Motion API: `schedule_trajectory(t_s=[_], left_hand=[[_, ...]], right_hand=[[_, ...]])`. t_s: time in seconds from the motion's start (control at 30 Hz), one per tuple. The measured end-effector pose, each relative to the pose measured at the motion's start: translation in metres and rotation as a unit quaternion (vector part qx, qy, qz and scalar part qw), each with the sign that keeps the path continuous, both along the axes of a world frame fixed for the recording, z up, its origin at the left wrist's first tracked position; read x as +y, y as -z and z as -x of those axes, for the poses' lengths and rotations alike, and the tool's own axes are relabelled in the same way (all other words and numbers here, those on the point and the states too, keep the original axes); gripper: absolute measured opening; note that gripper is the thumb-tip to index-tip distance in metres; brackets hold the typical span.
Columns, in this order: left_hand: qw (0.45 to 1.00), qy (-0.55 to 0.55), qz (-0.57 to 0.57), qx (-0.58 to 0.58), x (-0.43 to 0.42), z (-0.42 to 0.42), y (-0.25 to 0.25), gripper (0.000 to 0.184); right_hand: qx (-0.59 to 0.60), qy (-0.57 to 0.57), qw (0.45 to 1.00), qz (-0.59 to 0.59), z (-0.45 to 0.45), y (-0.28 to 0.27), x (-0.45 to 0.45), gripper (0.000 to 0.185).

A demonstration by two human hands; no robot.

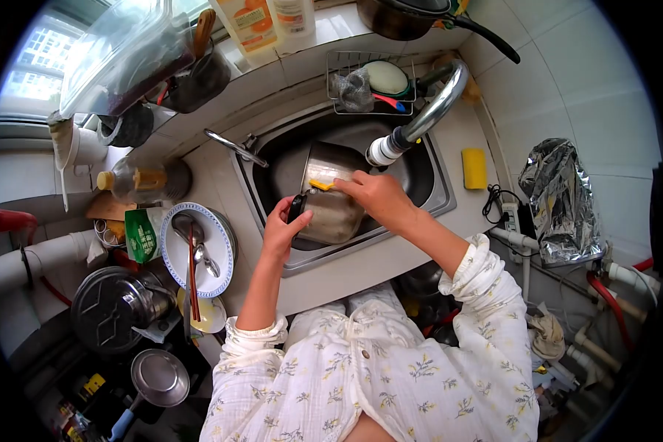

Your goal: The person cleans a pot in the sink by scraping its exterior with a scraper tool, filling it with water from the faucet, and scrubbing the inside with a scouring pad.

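Observation:
A metal pot (331,214) is tilted on its side over the dark sink (443,193). My left hand (281,227) is closed around the pot's black handle (296,208), at the pot's left. My right hand (376,193) pinches a small yellow tool (321,185) against the pot's metal surface near the handle. Beyond the hands, the chrome faucet (449,88) arches over the sink, its white nozzle (381,151) close above the pot.
Left of the sink is a blue-rimmed bowl (228,254) with spoons and chopsticks. A yellow sponge (474,169) lies to the right, near a foil-covered object (563,199). Behind the sink hangs a wire rack (335,62). A small lever tap (232,146) stands at the back left.

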State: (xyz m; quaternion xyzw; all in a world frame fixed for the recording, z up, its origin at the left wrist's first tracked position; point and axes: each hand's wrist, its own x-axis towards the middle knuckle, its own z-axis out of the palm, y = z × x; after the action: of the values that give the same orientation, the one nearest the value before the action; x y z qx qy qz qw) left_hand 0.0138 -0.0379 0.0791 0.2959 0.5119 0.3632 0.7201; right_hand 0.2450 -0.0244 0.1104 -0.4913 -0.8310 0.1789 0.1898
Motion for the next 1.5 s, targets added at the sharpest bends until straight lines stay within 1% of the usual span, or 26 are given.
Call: schedule_trajectory(t_s=[0.1, 0.13, 0.23, 0.3, 0.37, 0.47, 0.6, 0.7, 0.8, 0.9, 0.97, 1.03, 1.07, 1.17, 1.27, 1.37, 1.5], left_hand=[[1.000, -0.005, 0.016, -0.008, 0.003, 0.005, 0.009, 0.044], [1.000, -0.018, 0.006, 0.000, 0.006, 0.006, 0.011, 0.039], [0.992, -0.045, 0.069, -0.096, 0.011, 0.008, -0.005, 0.047], [0.991, -0.071, 0.074, -0.084, 0.013, 0.007, -0.009, 0.048], [0.989, -0.099, 0.085, -0.067, 0.014, 0.003, -0.018, 0.047], [0.984, -0.126, 0.102, -0.067, 0.015, 0.002, 0.000, 0.045], [0.971, -0.164, 0.126, -0.121, 0.020, 0.000, 0.008, 0.042], [0.958, -0.189, 0.158, -0.145, 0.023, 0.002, 0.009, 0.039], [0.950, -0.203, 0.184, -0.153, 0.025, 0.004, 0.008, 0.037], [0.946, -0.203, 0.197, -0.161, 0.027, 0.011, 0.029, 0.037], [0.942, -0.203, 0.195, -0.183, 0.029, 0.011, 0.044, 0.037], [0.943, -0.207, 0.202, -0.163, 0.031, 0.007, 0.038, 0.039], [0.944, -0.210, 0.204, -0.155, 0.032, 0.005, 0.034, 0.039], [0.947, -0.200, 0.214, -0.130, 0.031, 0.000, 0.016, 0.040], [0.955, -0.188, 0.206, -0.104, 0.029, 0.000, 0.023, 0.040], [0.962, -0.142, 0.223, -0.063, 0.026, 0.006, 0.027, 0.042], [0.961, -0.162, 0.219, -0.041, 0.024, -0.002, 0.026, 0.042]], right_hand=[[-0.005, 0.020, 1.000, 0.019, -0.015, -0.007, -0.021, 0.038], [0.025, 0.044, 0.999, 0.021, -0.014, -0.016, -0.026, 0.037], [0.115, 0.111, 0.987, 0.028, -0.009, -0.037, -0.040, 0.036], [0.175, 0.152, 0.972, 0.038, 0.000, -0.041, -0.051, 0.035], [0.211, 0.163, 0.962, 0.057, 0.014, -0.036, -0.067, 0.037], [0.257, 0.186, 0.943, 0.097, 0.041, -0.033, -0.092, 0.038], [0.221, 0.193, 0.951, 0.095, 0.052, -0.020, -0.112, 0.038], [0.189, 0.169, 0.964, 0.074, 0.055, -0.016, -0.111, 0.038], [0.128, 0.120, 0.983, 0.049, 0.056, -0.017, -0.094, 0.038], [0.041, 0.060, 0.997, 0.020, 0.058, -0.007, -0.074, 0.038], [0.018, 0.030, 0.999, -0.010, 0.059, -0.009, -0.061, 0.038], [-0.001, 0.008, 1.000, -0.023, 0.055, -0.013, -0.054, 0.038], [0.009, 0.011, 0.998, -0.058, 0.049, -0.010, -0.055, 0.041], [-0.030, 0.005, 0.999, -0.030, 0.031, -0.014, -0.060, 0.042], [-0.044, -0.011, 0.998, -0.044, 0.032, -0.020, -0.063, 0.037], [-0.050, -0.016, 0.998, -0.044, 0.027, -0.021, -0.067, 0.037], [-0.050, -0.028, 0.996, -0.062, 0.027, -0.017, -0.065, 0.037]])
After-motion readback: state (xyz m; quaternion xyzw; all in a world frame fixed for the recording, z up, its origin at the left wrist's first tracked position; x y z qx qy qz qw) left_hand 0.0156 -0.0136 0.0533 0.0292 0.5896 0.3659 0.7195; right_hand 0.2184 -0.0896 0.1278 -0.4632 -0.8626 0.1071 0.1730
